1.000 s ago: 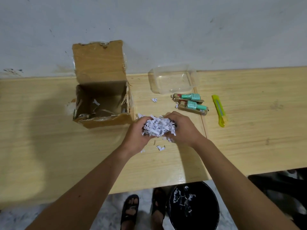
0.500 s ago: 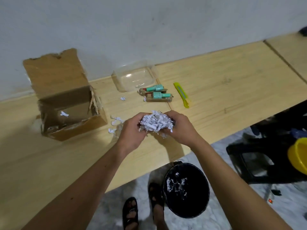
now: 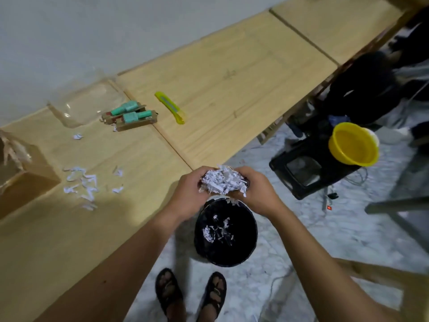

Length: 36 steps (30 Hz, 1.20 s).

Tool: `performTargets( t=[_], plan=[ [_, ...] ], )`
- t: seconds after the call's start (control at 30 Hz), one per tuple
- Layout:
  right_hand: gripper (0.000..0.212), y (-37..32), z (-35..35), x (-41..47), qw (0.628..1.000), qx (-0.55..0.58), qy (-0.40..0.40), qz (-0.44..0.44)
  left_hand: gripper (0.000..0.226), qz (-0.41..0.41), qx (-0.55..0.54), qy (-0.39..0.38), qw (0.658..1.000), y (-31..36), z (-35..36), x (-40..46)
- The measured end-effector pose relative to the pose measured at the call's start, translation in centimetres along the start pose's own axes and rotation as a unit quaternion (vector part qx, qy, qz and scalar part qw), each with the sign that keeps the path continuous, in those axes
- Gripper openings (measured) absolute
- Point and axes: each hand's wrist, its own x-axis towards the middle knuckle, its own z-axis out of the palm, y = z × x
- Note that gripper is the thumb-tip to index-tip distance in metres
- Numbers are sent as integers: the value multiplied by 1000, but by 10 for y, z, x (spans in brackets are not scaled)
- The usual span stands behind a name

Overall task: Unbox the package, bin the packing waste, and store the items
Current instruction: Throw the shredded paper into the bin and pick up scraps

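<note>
A: From the head view: left hand (image 3: 189, 194) and right hand (image 3: 256, 190) cupped together, grasping a wad of shredded paper (image 3: 224, 182) just above the black bin (image 3: 226, 231) on the floor, near the table (image 3: 232, 89) edge.

B: Risk?

A: Loose grip, so strands likely to spill past the rim. More scraps (image 3: 81, 184) left on the table, near the cardboard box (image 3: 21, 182) at far left.

B: And the items?

A: Two green-capped packs (image 3: 130, 115) unstored, beside the clear container (image 3: 88, 103) and yellow cutter (image 3: 170, 108).

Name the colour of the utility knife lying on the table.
Yellow-green, with a grey strip along the utility knife; the head view shows it.
</note>
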Motion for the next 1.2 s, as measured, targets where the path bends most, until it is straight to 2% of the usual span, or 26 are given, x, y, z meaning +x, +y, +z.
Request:
performTargets(
  t=[0.2, 0.33, 0.6, 0.7, 0.97, 1.2],
  plan=[
    [47, 87, -14, -51, 997, 7, 12, 72, 58, 5, 34, -75, 997, -21, 87, -3],
    [50, 142, 2, -79, 993, 5, 9, 119, 62, -2, 69, -119, 991, -41, 135, -13],
    [72, 193, 30, -100, 983, 34, -14, 178, 81, -45, 106, -161, 980, -81, 164, -28],
    [74, 200, 30, -100, 980, 54, -2, 190, 82, -49, 98, -155, 982, -82, 164, -26],
    [57, 193, 20, -86, 979, 77, 17, 188, 75, -52, 71, -118, 989, -69, 152, -7],
    [44, 137, -2, -73, 989, 67, 29, 126, 69, -7, 121, -75, 990, -30, 103, -9]
  ],
)
